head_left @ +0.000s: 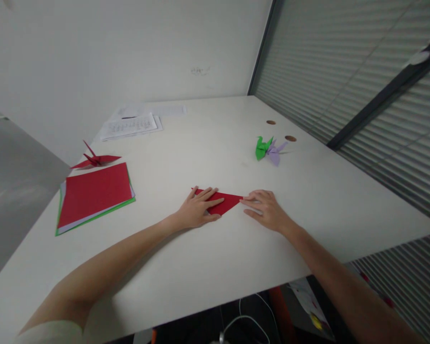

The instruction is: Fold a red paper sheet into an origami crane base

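Note:
A folded red paper triangle (226, 202) lies on the white table (215, 267) in front of me. My left hand (198, 211) rests flat on its left part, fingers stretched out and pressing it down. My right hand (265, 209) lies beside it on the table, fingers extended, its fingertips touching the triangle's right tip.
A stack of coloured sheets with red on top (94, 196) lies at the left, a red paper crane (95, 160) behind it. A green crane (262, 147) and a lilac crane (275, 152) stand at the right. White printed papers (131, 126) lie at the back.

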